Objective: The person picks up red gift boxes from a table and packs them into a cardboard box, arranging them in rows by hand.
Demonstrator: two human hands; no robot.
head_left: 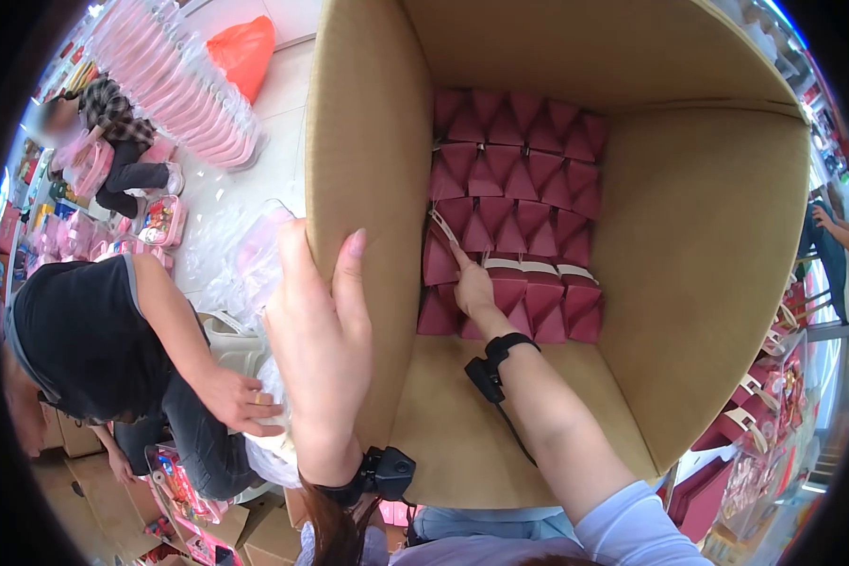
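A deep cardboard box (698,236) stands open before me, with rows of dark pink folded boxes (519,174) on its bottom. My left hand (321,330) grips the box's left wall, thumb on the inner side and fingers over the edge. Inside, my right hand (474,288) reaches down to the pink boxes in the lower rows, its index finger at a pale strip (441,226) on one of them. The fingers of my right hand are partly hidden, and its hold is unclear. Both wrists wear black devices.
At the left, a co-worker in a black top (90,330) bends beside the box, one hand near clear plastic. Another person (113,141) sits farther back by pink packages (165,222). Stacked pink items in plastic (184,85) and an orange bag (243,57) stand on the floor.
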